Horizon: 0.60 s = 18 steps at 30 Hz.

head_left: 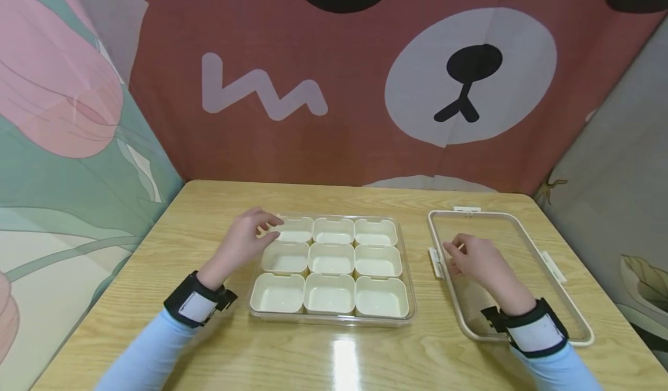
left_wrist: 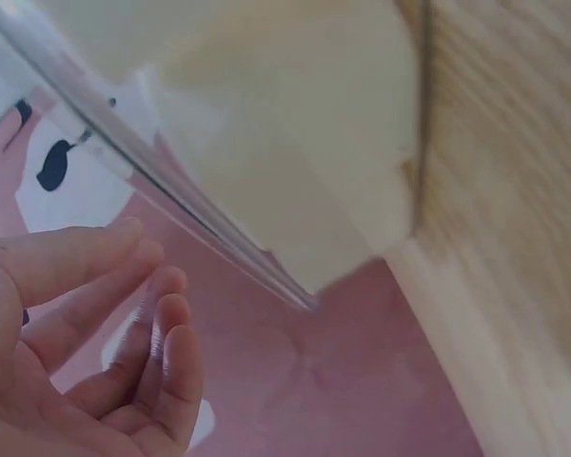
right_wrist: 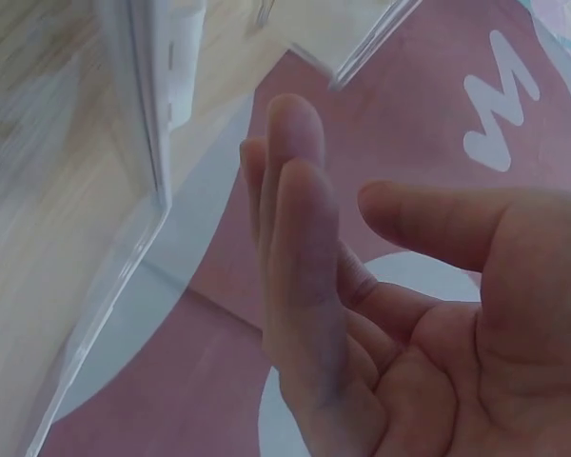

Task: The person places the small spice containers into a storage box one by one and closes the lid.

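Note:
In the head view a clear plastic box (head_left: 334, 320) sits on the table, holding cream-coloured small bins (head_left: 330, 294) in three rows of three. The bins look bare inside. My left hand (head_left: 244, 235) hovers by the box's back left corner, fingers loosely bent and nothing between them. Its relaxed fingers (left_wrist: 176, 371) appear beside the box wall in the left wrist view. To the right lies a clear lid (head_left: 496, 228) with a pale rim and white side clips. Above the lid's left part is my right hand (head_left: 477, 259), thumb apart from the fingers, holding nothing.
The wooden table (head_left: 209, 344) bears the box and lid, with a strip of tabletop between them. A white clip (head_left: 436, 263) juts from the lid's left side. Behind the table hangs a printed bear cloth (head_left: 355, 147); patterned cloths flank both sides.

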Each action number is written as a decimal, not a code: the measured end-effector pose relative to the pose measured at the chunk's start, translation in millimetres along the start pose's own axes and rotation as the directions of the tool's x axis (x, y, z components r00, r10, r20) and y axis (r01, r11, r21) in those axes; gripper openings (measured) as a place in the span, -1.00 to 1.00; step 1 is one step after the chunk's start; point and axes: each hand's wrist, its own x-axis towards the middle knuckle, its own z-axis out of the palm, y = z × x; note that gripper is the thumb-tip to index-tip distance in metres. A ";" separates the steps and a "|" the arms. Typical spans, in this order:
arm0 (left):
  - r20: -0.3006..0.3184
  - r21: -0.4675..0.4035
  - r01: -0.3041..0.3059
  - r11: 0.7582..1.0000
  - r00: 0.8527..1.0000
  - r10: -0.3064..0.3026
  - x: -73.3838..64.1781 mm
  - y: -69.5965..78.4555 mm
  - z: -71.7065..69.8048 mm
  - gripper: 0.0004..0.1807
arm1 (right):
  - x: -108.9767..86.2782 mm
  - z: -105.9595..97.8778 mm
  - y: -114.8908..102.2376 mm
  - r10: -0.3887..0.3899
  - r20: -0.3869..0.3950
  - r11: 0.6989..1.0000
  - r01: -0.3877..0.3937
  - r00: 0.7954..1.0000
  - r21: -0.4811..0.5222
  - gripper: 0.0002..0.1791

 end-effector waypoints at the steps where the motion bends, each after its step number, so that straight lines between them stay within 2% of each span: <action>1: -0.001 -0.001 0.013 1.000 1.000 -0.013 -0.6 -1.6 0.3 -0.79 | -0.3 -0.7 1.6 -0.001 -0.004 1.000 0.001 1.000 -0.005 -0.64; 11: 0.010 0.011 0.114 0.993 0.993 -0.114 -4.3 -15.9 4.5 -0.69 | -5.9 -5.1 16.0 0.034 0.004 0.999 -0.034 0.999 0.019 -0.59; 18: 0.031 0.003 0.204 0.979 0.978 -0.204 -7.3 -21.3 7.9 -0.77 | -7.5 -11.8 28.7 0.071 0.016 0.997 -0.071 0.997 0.006 -0.57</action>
